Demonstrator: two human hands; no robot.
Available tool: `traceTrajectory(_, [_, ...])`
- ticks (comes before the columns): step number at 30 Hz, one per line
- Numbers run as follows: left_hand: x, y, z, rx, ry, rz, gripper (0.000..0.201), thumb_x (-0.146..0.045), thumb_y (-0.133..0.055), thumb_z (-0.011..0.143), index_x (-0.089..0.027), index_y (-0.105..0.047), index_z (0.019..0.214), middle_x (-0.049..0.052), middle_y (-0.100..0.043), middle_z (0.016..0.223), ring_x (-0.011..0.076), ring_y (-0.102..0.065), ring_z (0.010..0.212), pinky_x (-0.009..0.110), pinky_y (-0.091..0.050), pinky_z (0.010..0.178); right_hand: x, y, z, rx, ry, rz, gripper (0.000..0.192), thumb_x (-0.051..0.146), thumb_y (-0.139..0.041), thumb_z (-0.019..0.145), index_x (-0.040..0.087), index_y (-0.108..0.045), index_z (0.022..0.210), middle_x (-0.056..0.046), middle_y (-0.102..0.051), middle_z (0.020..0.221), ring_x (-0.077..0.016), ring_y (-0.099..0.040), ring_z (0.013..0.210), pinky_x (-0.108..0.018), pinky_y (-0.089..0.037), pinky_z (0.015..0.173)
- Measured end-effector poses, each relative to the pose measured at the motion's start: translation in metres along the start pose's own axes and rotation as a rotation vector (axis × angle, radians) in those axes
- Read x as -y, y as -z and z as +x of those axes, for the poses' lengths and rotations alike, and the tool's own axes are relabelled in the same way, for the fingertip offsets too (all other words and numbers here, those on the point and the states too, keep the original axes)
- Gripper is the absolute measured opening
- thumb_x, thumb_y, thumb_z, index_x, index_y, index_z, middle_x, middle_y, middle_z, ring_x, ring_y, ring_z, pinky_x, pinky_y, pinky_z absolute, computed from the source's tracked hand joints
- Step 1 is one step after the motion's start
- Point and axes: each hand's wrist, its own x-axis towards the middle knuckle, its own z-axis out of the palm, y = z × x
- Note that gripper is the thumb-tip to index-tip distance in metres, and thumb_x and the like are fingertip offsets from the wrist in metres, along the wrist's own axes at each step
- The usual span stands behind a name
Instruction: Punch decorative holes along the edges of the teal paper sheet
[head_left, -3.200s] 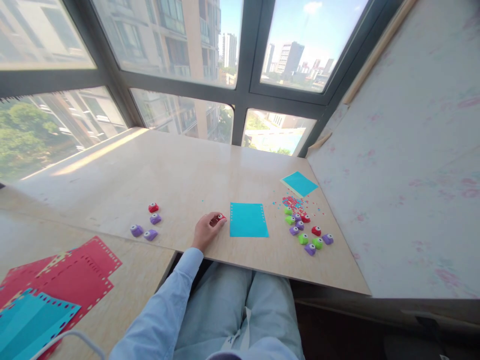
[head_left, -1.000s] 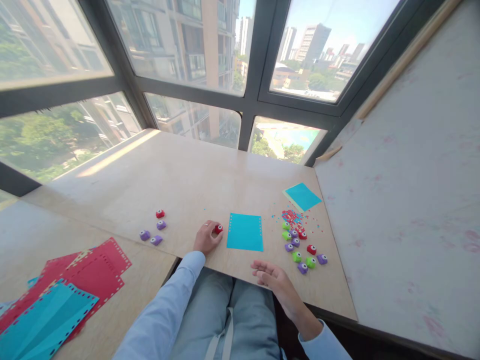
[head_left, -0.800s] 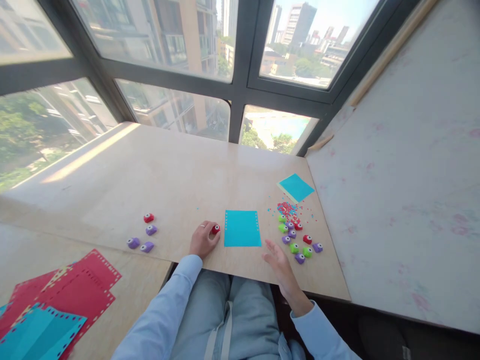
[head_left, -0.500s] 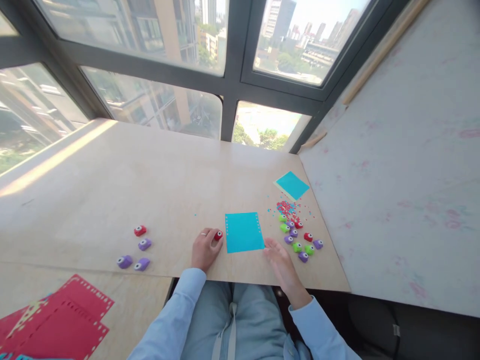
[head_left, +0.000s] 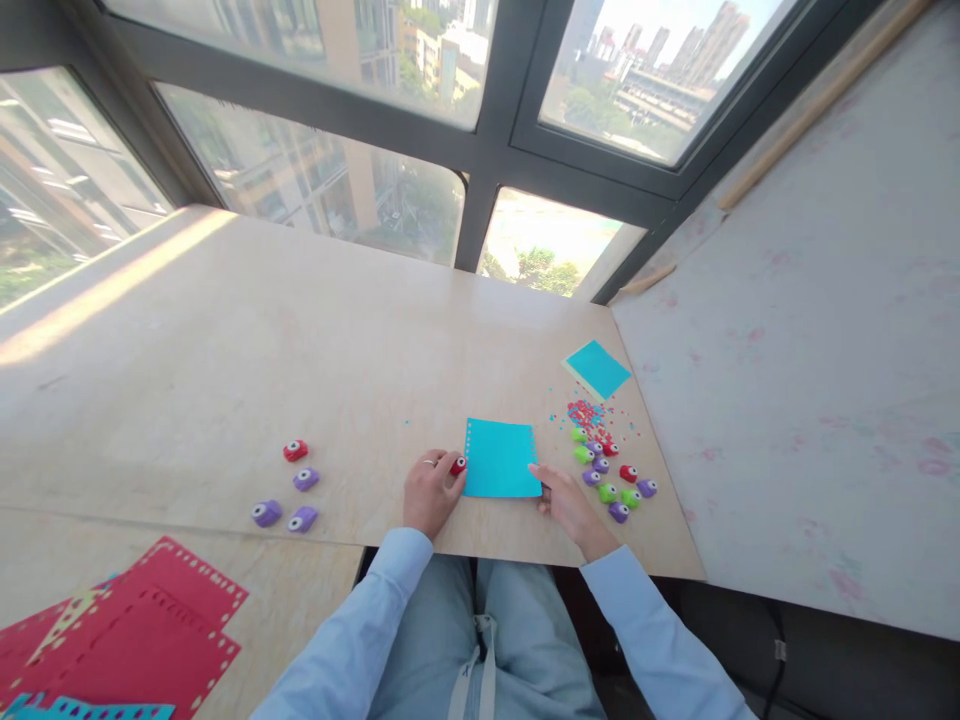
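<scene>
A square sheet of blue paper (head_left: 501,460) lies before me, with small punched holes along its left and right edges. My left hand (head_left: 433,497) is closed round a small red craft punch (head_left: 458,465) with an eye-like round top, right at the paper's left edge. Whether the paper is inside the punch's slot I cannot tell. At the paper's lower right corner my right hand (head_left: 568,508) pinches the edge, thumb on top and fingers beneath.
Several purple, green and red punches (head_left: 608,493) stand to the right, by scattered red and blue paper bits (head_left: 587,413). Behind these lies another blue sheet (head_left: 598,369). More punches (head_left: 303,519) sit left. Punched red sheets (head_left: 150,640) fill the lower left corner.
My right hand, earlier loosely open beside the corner, now grips the paper's edge. The red punch in my left hand has closed the small gap to the paper. The camera view has shifted.
</scene>
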Motion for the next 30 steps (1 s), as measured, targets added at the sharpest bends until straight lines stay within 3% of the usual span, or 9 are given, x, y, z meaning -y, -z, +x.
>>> traceTrajectory(3, [-0.001,0.001,0.0,0.004,-0.004,-0.027,0.017,-0.031,-0.059,0.086,-0.024,-0.067,0.099,0.007,-0.067,0.096,0.0214,-0.06,0.087,0.034,-0.047,0.076,0.003,-0.002,0.014,-0.003,0.091,-0.233,0.033,0.049,-0.069,0.068,0.017,-0.061,0.071,0.002,-0.055,0.055,-0.0108,-0.043,0.047,-0.024,-0.031,0.041])
traceTrajectory(5, [-0.001,0.002,0.0,0.004,0.0,-0.061,0.017,-0.03,-0.059,0.086,-0.023,-0.067,0.099,0.007,-0.068,0.098,0.0214,-0.061,0.089,0.034,-0.048,0.079,0.002,0.0,0.021,-0.022,0.15,-0.324,0.034,0.049,-0.069,0.067,0.016,-0.063,0.073,0.002,-0.056,0.055,-0.0118,-0.044,0.049,-0.025,-0.035,0.045])
traceTrajectory(10, [0.002,0.001,-0.002,-0.001,0.03,-0.094,0.018,-0.025,-0.059,0.085,-0.024,-0.066,0.102,0.005,-0.071,0.098,0.0217,-0.063,0.088,0.035,-0.05,0.079,-0.008,0.015,0.025,-0.074,0.335,-0.334,0.039,0.052,-0.069,0.068,0.015,-0.067,0.077,-0.002,-0.064,0.068,-0.0166,-0.053,0.065,-0.028,-0.041,0.059])
traceTrajectory(18, [0.005,-0.001,-0.005,-0.034,0.034,-0.08,0.02,-0.023,-0.06,0.083,-0.026,-0.069,0.1,0.004,-0.073,0.096,0.021,-0.066,0.083,0.035,-0.052,0.075,-0.021,0.031,0.024,-0.018,0.256,-0.165,0.05,0.061,-0.072,0.064,0.016,-0.071,0.088,-0.005,-0.069,0.074,-0.0233,-0.059,0.076,-0.033,-0.046,0.068])
traceTrajectory(30, [0.003,-0.001,-0.006,-0.093,0.031,-0.123,0.018,-0.033,-0.058,0.086,-0.025,-0.07,0.096,0.005,-0.073,0.094,0.0205,-0.067,0.085,0.035,-0.053,0.077,-0.005,0.015,0.036,0.131,0.197,-0.106,0.046,0.058,-0.072,0.066,0.015,-0.07,0.082,-0.004,-0.068,0.072,-0.0174,-0.056,0.067,-0.028,-0.042,0.062])
